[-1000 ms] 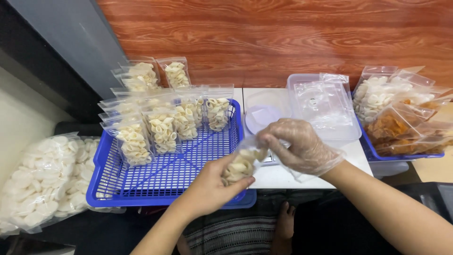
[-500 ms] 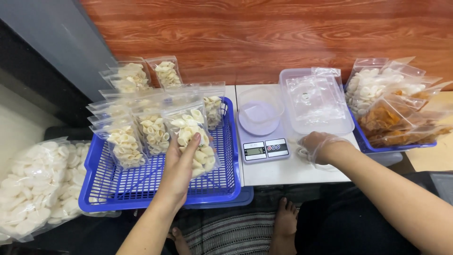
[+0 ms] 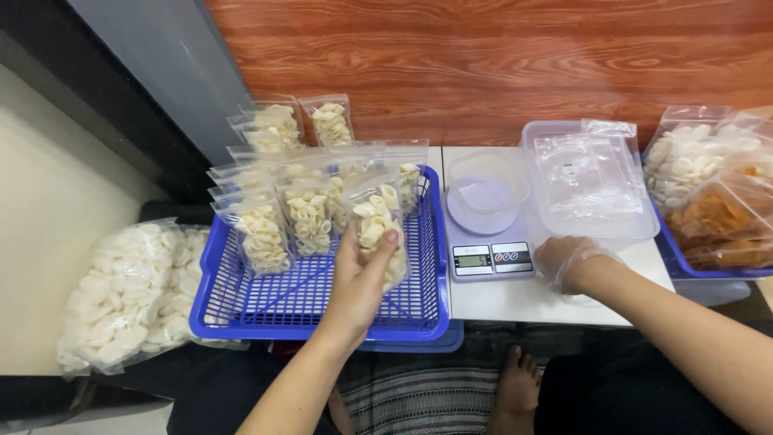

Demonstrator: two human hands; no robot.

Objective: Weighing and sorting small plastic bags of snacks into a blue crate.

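**Pouch of shell crackers held over blue basket**

Left hand (image 3: 360, 278), bare, fingers closed on a clear pouch (image 3: 377, 229) of pale shell-shaped crackers. Thumb lies on the front face, the other fingers behind. Pouch stands upright inside the blue basket (image 3: 241, 310), just beside the row of filled pouches (image 3: 304, 217) along the back.

Right hand (image 3: 570, 262), in a thin plastic glove, rests on the white counter (image 3: 515, 302) next to the small scale (image 3: 491, 259). Fingers curled loosely; holding nothing that can be seen.

On the scale, an empty clear tub (image 3: 485, 181). Behind the right hand, a clear box (image 3: 592, 217) with empty pouches inside. Far right, a second basket (image 3: 684, 266) with white and orange crackers in bags. Far left, a big bag (image 3: 133, 294) of white crackers on the floor.

Handling, as judged: pouch looks light, film soft and slick, contents brittle. Hold best taken at the sides or the flat top band, lightly, not squeezing the middle where the crackers would break.
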